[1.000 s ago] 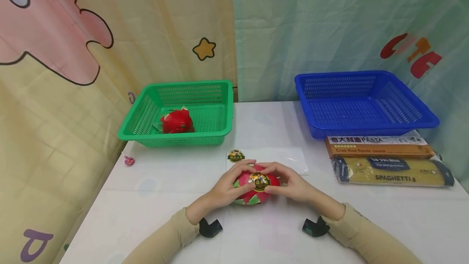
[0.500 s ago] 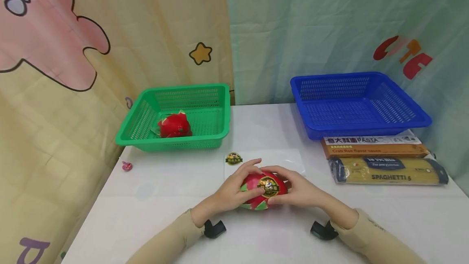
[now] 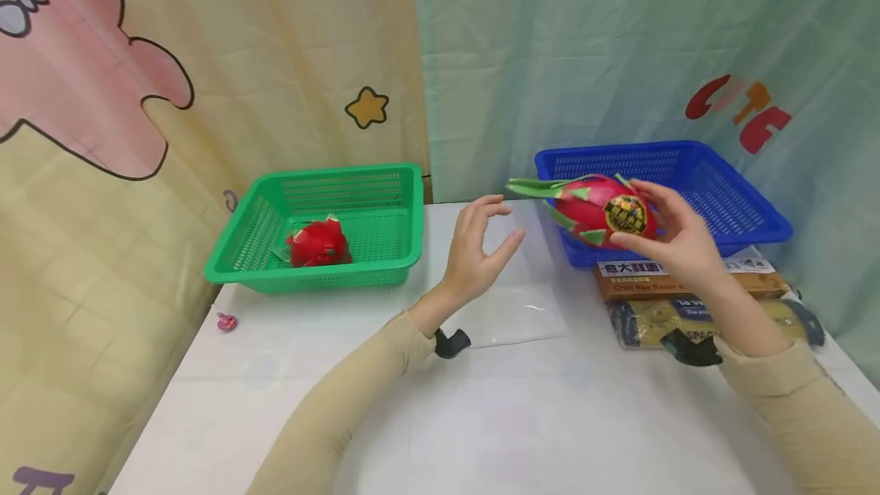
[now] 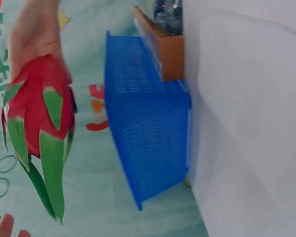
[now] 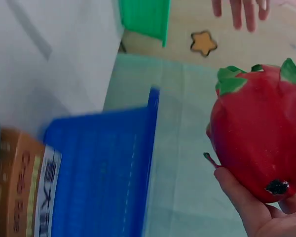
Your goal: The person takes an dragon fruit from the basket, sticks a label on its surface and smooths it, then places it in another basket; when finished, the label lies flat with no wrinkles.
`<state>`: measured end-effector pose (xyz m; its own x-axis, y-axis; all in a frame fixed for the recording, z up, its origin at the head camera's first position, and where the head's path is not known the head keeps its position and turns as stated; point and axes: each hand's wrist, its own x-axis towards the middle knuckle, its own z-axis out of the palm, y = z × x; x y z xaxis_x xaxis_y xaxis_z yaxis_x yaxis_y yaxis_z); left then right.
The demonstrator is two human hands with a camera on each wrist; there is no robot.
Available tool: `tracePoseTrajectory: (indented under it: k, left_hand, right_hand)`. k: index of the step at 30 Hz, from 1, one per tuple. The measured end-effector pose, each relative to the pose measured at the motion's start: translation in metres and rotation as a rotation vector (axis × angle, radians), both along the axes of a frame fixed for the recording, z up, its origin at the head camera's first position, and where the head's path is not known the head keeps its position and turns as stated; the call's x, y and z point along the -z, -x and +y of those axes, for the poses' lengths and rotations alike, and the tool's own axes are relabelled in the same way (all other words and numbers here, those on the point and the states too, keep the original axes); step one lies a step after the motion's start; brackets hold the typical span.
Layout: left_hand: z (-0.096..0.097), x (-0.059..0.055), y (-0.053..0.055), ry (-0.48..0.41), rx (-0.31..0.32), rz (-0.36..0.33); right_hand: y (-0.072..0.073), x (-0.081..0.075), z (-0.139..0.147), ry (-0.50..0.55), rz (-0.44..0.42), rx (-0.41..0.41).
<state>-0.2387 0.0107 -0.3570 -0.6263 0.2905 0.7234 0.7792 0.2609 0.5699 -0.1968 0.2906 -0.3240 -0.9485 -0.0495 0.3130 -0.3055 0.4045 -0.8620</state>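
Red dragon fruit [image 3: 586, 209] sits in right hand [image 3: 681, 239]

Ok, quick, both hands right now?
Left hand: open, holding nothing.
Right hand: holding a dragon fruit with a round sticker.

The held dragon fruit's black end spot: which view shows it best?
Right wrist view: the black spot faces that camera, uncovered. The head and left wrist views show the held dragon fruit, not its spot.

Curtained-off work spot: cartoon curtains [image 3: 296, 82] bhd wht tbl [image 3: 481, 418].
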Motion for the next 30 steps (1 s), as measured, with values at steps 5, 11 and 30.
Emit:
tracePoseTrajectory:
  k: [5, 11, 30]
  left_hand:
    - [0.03, 0.01, 0.019, 0.183, 0.078, -0.179]
    - [0.066, 0.032, 0.033, 0.158, 0.133, -0.616]
    - [0.096, 0.046, 0.038, -0.033, 0.028, -0.735]
  right_hand:
    - [0.039, 0.004, 0.04, -0.169, -0.006, 0.187]
    - [0.069, 0.032, 0.065, -0.3, -0.09, 0.185]
    - [0.102, 0.039, 0.077, -0.49, -0.34, -0.072]
